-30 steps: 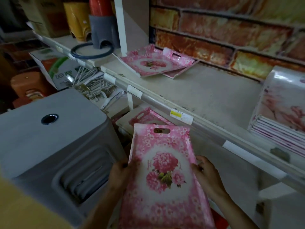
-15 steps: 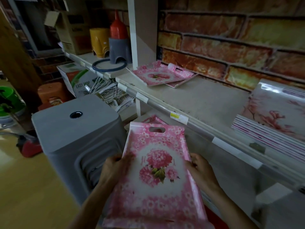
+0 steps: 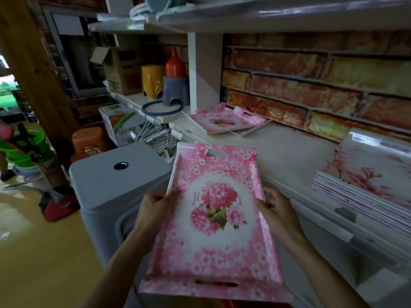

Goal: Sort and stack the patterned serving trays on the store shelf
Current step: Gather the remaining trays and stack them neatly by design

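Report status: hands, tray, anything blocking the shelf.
Gripping the pink floral tray by its long edges: left hand, right hand. Tray in front of shelf, not yet stacked. Ahead, matching pink trays at back left; path looks open.

Glossy plastic tray [image 3: 213, 218], matt grey plastic bin [image 3: 115, 181], rough brick-look wall [image 3: 311, 85].
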